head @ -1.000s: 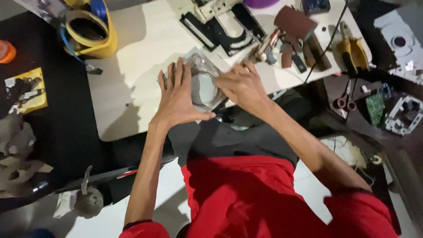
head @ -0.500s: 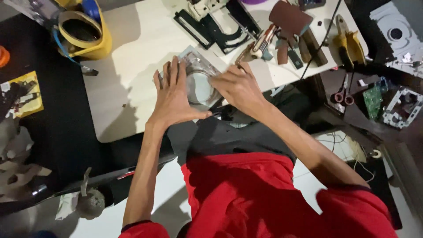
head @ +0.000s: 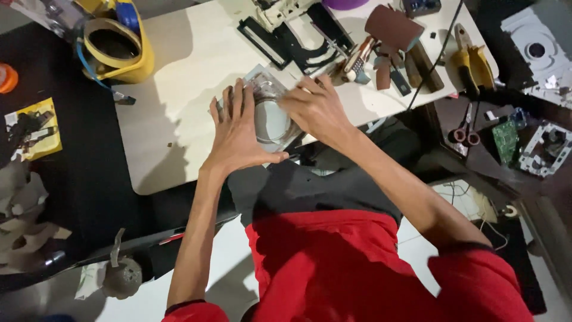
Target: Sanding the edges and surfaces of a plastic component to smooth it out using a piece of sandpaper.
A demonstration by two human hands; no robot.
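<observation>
Two hands point(head: 238, 134) point(head: 316, 107), one grey disc part point(head: 271, 119), one scissors point(head: 463, 132), one yellow pliers point(head: 471, 59).

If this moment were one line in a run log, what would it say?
left hand: flat on grey square metal part with round opening | right hand: gripping its far edge | surface: pale wooden tabletop | nearby: yellow tape roll

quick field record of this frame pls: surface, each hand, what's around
surface: pale tabletop
left hand: flat, fingers spread, pressing on a grey metal part
right hand: gripping the same part at its far edge
behind part: black frame
right of part: yellow pliers, brown block
far left: yellow tape roll
lower shelf: scissors, green circuit board
</observation>
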